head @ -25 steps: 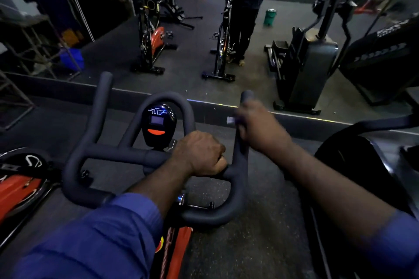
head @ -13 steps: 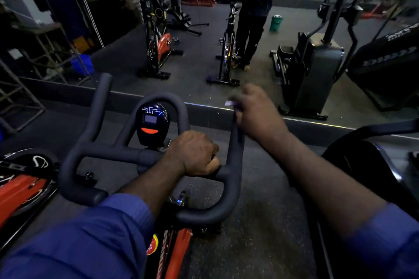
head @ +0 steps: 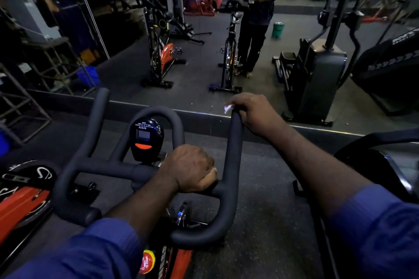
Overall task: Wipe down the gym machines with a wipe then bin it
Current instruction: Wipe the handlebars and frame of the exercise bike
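Handlebars (head: 231,165) bear 2 hands: left hand (head: 190,170) grips the crossbar (head: 118,169); right hand (head: 256,113) pinches 1 small crumpled white wipe (head: 227,108) at their far end.

Console (head: 146,140) fills the handlebar (head: 108,168) loop — open floor (head: 263,190) lies rightward.

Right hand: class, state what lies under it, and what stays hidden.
Under the right hand sits the handlebar tip, with a white wipe corner poking out. The hand covers the rest of the wipe and the bar's end.
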`<state>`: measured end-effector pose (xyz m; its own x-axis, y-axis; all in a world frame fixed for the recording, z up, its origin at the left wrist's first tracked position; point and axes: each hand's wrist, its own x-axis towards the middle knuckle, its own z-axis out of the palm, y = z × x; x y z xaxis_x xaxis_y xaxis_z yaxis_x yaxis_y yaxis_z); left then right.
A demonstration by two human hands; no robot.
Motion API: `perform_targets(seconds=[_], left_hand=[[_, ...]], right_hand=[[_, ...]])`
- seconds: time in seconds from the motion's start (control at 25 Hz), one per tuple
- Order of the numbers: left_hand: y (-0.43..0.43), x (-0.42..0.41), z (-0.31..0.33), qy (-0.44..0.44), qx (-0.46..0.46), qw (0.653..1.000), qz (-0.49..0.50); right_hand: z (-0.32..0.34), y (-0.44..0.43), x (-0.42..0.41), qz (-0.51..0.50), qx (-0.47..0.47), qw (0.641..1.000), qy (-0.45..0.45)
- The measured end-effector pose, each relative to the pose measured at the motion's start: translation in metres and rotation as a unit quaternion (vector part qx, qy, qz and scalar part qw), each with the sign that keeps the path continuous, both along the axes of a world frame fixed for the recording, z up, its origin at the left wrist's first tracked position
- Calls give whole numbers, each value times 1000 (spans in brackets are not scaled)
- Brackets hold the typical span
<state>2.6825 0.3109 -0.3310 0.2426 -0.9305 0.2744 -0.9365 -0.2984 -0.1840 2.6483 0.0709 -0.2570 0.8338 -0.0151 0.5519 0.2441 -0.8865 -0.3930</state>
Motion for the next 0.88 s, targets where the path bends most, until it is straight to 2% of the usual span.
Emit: perform_targets(seconds=[0.08,0.12,0.16,0.24,0.28,0.32,0.44,0.56,0.64,0.76,0.88], left_hand=[[1,2,-2,-17,-20,1000,-4],[0,3,-2,-19,-26,999,-8],[0,2,-2,-20,-29,999,-12],[0,2,-2,-31,-35,999,-12],[1,2,-2,-33,-36,999,-13],[0,2,-2,-30,-35,999,-15],[-1,1,-2,-33,-35,999,-14],[-1,1,-1,-32,-30,999,-11],[-1,2,-1,-26,-26,999,-10],[0,3,-4,-28,-26,999,-17],[0,3,-3,-27,-29,999,-17]], right_hand=[[-20,-7,-1,-79,143,986,-22],[-33,-8,-4,-134,228,964,-27],[-49,-4,-11,-165,323,931,-25],[-78,20,-35,-127,532,837,-1],[-90,32,-49,-102,593,798,6],[-98,38,-60,-91,612,786,6],[-82,17,-42,-132,571,809,-52],[-38,4,-8,-125,455,875,-108],[-43,16,-12,-118,394,905,-110],[-96,49,-66,-140,394,903,-102],[-141,96,-127,-149,453,878,-48]])
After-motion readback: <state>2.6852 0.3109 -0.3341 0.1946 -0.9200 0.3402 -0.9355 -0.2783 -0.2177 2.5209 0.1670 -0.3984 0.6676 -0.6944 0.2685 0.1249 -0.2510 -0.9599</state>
